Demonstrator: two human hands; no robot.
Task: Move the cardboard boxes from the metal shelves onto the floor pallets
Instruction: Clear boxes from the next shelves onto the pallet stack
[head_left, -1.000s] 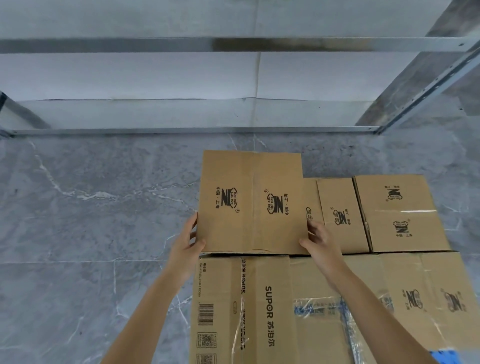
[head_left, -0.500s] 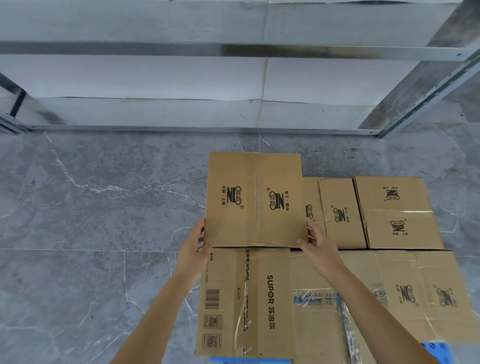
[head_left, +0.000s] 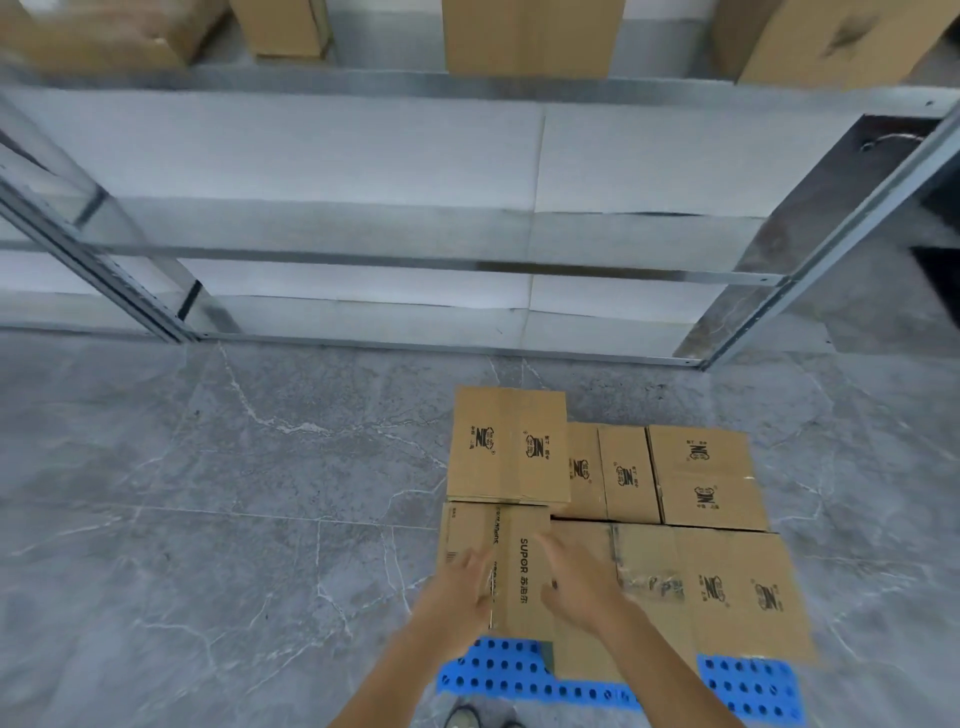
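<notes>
Head view: the box (head_left: 509, 447) lies flat at the far left corner of the stack on the blue pallet (head_left: 498, 670). It sits higher than the boxes to its right and just beyond the SUPOR box (head_left: 524, 566). Its top looks nearly square, so its long axis is hard to tell. The centre seam runs away from the person, toward the shelves (head_left: 467, 260). The black logos printed on either side of that seam are turned sideways. It is plain brown cardboard, closed, with its edges squared to its neighbours.

Half a second ago both hands were at the box's near corners. Now they have let go and drawn back toward the person. The left hand (head_left: 457, 597) and the right hand (head_left: 576, 582) are apart, with fingers stretched out and blurred, over the SUPOR box and holding nothing. Whether they touch its top cannot be told. The view has also tipped up, so the pallet's near edge and several shelf boxes (head_left: 530, 36) on an upper level now show.
</notes>
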